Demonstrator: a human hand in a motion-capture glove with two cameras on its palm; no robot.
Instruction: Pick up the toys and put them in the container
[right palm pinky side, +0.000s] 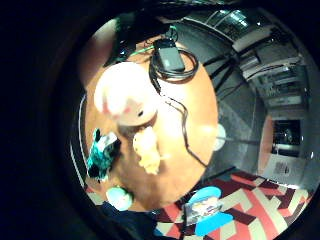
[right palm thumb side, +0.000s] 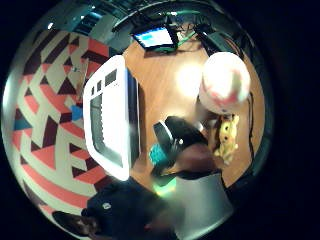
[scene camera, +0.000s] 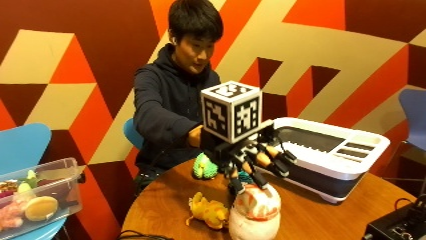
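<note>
Three toys sit on the round table (scene camera: 166, 210) — I see my right hand (scene camera: 256, 157) above the white-and-pink plush (scene camera: 255, 212), fingers spread and holding nothing. Yellow plush (scene camera: 208, 210) lies beside it; green toy (scene camera: 204, 167) behind; white container (scene camera: 329, 150) nearby.

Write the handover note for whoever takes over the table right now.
Right gloved hand: fingers spread, hovering just above the round white plush with red patches, holding nothing. The yellow plush toy, green round plush and teal-and-black toy lie on the round wooden table. The white-rimmed dark container stands beside them; no toy shows in it. Done: nothing visible. Left: all four toys.
</note>
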